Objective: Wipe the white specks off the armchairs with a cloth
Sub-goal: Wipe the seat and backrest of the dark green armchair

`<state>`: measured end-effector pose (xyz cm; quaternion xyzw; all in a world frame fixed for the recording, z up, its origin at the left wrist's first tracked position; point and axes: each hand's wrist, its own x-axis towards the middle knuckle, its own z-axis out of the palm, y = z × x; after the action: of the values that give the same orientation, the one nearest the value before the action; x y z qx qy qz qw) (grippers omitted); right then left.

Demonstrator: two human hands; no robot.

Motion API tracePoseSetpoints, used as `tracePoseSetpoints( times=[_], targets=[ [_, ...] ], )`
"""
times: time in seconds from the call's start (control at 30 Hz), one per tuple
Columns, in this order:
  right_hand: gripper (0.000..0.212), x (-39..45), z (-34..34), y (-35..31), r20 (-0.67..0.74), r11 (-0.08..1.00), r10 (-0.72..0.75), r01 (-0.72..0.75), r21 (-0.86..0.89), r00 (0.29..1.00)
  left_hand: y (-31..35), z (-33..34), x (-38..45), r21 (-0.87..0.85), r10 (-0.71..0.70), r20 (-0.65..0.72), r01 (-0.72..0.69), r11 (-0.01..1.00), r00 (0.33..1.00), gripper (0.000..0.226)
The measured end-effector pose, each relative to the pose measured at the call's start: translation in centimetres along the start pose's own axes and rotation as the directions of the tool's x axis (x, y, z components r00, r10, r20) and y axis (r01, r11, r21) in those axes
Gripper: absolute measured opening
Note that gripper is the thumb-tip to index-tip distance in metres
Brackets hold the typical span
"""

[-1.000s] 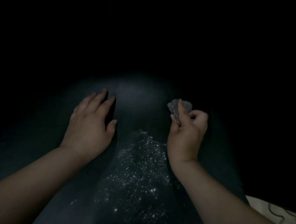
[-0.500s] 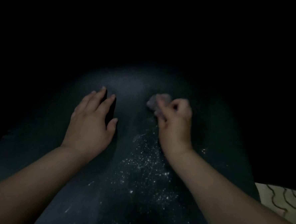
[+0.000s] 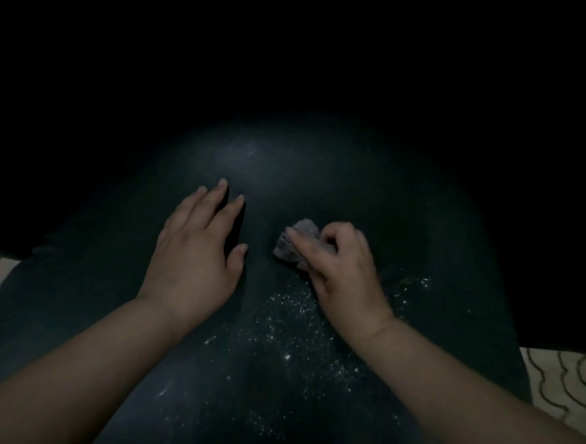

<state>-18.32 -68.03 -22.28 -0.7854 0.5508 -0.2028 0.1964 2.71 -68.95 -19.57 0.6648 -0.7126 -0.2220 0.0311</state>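
a dark armchair [image 3: 322, 175] fills the dim view, patterned floor [image 3: 563, 379] at its edges. the left hand [image 3: 197, 250] lies flat on it, fingers straight. the right hand [image 3: 343, 276] has its grip curled round a crumpled cloth [image 3: 295, 239], pressed onto the armchair just above scattered white specks [image 3: 288, 328].

The armchair [image 3: 320, 196] looks dark, matt and smooth, dusted with fine white specks [image 3: 288, 328]. The crumpled cloth [image 3: 293, 242] looks grey, soft and rough-textured.
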Motion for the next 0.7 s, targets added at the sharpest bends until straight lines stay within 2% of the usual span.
tracePoseSetpoints(
  times=[0.07, 0.1, 0.17, 0.23, 0.27, 0.3, 0.33, 0.37, 0.43, 0.47, 0.5, 0.53, 0.6, 0.67, 0.7],
  targets=[
    [0.054, -0.5, -1.4, 1.6, 0.026, 0.999, 0.027, -0.027, -0.027, 0.999, -0.3, 0.0, -0.4, -0.002, 0.015, 0.002, -0.015, 1.000, 1.000, 0.064],
    [0.047, -0.1, -1.9, 2.6, -0.028, 0.995, 0.097, -0.097, -0.027, 0.995, -0.5, 0.0, -0.6, -0.005, 0.021, 0.002, -0.021, 1.000, 1.000, 0.063],
    [0.032, 1.5, -1.8, 3.4, -0.162, 0.950, 0.312, -0.302, 0.083, 0.936, -0.8, 0.0, -1.1, 0.002, 0.027, 0.005, -0.027, 1.000, 1.000, 0.063],
    [0.018, 2.5, -0.6, 1.6, -0.217, 0.883, 0.467, -0.435, 0.178, 0.858, -1.0, -0.1, -1.5, 0.012, 0.030, 0.014, -0.030, 0.999, 0.999, 0.064],
    [0.016, 2.3, -0.1, 0.1, -0.220, 0.895, 0.443, -0.413, 0.168, 0.869, -1.1, -0.1, -1.7, 0.013, 0.029, 0.020, -0.029, 0.999, 0.999, 0.064],
    [0.020, 1.5, 0.7, -1.2, -0.179, 0.924, 0.369, -0.338, 0.179, 0.912, -1.1, -0.2, -1.8, 0.014, 0.029, 0.026, -0.029, 0.999, 0.999, 0.064],
    [0.034, 0.0, 1.1, -2.1, -0.107, 0.970, 0.217, -0.202, 0.132, 0.970, -1.2, -0.2, -2.0, 0.017, 0.032, 0.033, -0.032, 0.999, 0.999, 0.065],
    [0.048, -1.3, 1.0, -2.6, -0.028, 0.997, 0.070, -0.068, 0.044, 0.997, -1.4, -0.3, -2.1, 0.020, 0.037, 0.038, -0.038, 0.999, 0.999, 0.065],
    [0.054, -2.7, -0.1, -1.8, 0.072, 1.000, -0.025, 0.026, -0.005, 0.997, -1.7, -0.4, -2.4, 0.020, 0.054, 0.047, -0.055, 0.998, 0.997, 0.065],
    [0.047, -2.7, -0.5, -0.9, 0.071, 1.000, -0.018, 0.019, -0.017, 0.997, -1.8, -0.4, -2.5, 0.023, 0.064, 0.053, -0.066, 0.998, 0.997, 0.065],
    [0.034, -2.1, -0.9, 0.1, 0.002, 1.000, 0.030, -0.030, 0.009, 1.000, -2.0, -0.4, -2.6, 0.028, 0.072, 0.057, -0.074, 0.997, 0.996, 0.065],
    [0.024, -1.3, -0.9, 0.9, -0.073, 0.990, 0.135, -0.131, 0.052, 0.988, -2.1, -0.5, -2.7, 0.033, 0.077, 0.060, -0.079, 0.996, 0.995, 0.065],
    [0.017, 0.2, 0.0, 1.1, -0.196, 0.947, 0.321, -0.309, 0.090, 0.926, -2.4, -0.4, -3.0, 0.041, 0.080, 0.058, -0.082, 0.996, 0.995, 0.065],
    [0.014, 0.5, 1.5, -1.2, -0.263, 0.936, 0.351, -0.341, 0.087, 0.899, -2.4, -0.3, -3.4, 0.046, 0.075, 0.053, -0.078, 0.996, 0.996, 0.065],
    [0.014, -0.1, 2.1, -2.9, -0.220, 0.948, 0.314, -0.292, 0.128, 0.924, -2.4, -0.2, -3.5, 0.047, 0.070, 0.053, -0.073, 0.996, 0.996, 0.066]
  ],
)
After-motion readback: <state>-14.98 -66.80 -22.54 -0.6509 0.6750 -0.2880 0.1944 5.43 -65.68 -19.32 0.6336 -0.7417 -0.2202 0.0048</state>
